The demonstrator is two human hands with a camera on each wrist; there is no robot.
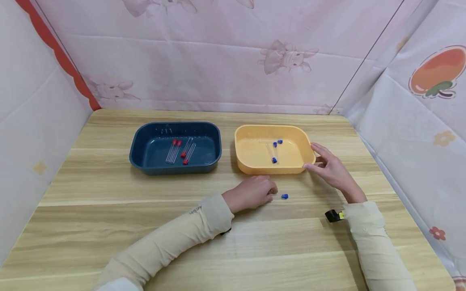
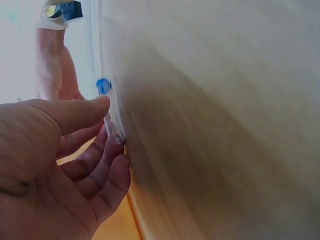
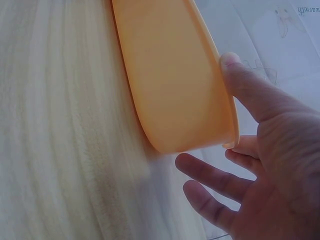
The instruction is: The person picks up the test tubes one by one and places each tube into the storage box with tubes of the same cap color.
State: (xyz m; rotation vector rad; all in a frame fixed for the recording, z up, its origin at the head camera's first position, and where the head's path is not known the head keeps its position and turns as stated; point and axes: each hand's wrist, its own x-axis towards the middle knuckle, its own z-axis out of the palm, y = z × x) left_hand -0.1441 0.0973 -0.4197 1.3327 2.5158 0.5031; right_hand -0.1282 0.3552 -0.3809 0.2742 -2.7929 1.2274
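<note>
My left hand (image 1: 255, 192) pinches a clear test tube (image 2: 114, 127) with a blue cap (image 1: 284, 196) low over the table, in front of the yellow basin (image 1: 269, 170). In the left wrist view the thumb lies along the tube and the capped end sticks out beyond it. At the basin's right front corner, my right hand (image 1: 329, 167) holds the rim between thumb and forefinger. Its other fingers hang spread beside the wall in the right wrist view. Three blue-capped test tubes (image 1: 275, 152) lie inside this basin.
To the left of the yellow basin stands a dark blue basin (image 1: 174, 169) holding several red-capped test tubes (image 1: 175, 151). Both basins are on a wooden table (image 1: 269, 250). Printed cloth walls (image 1: 218, 68) enclose its back and sides.
</note>
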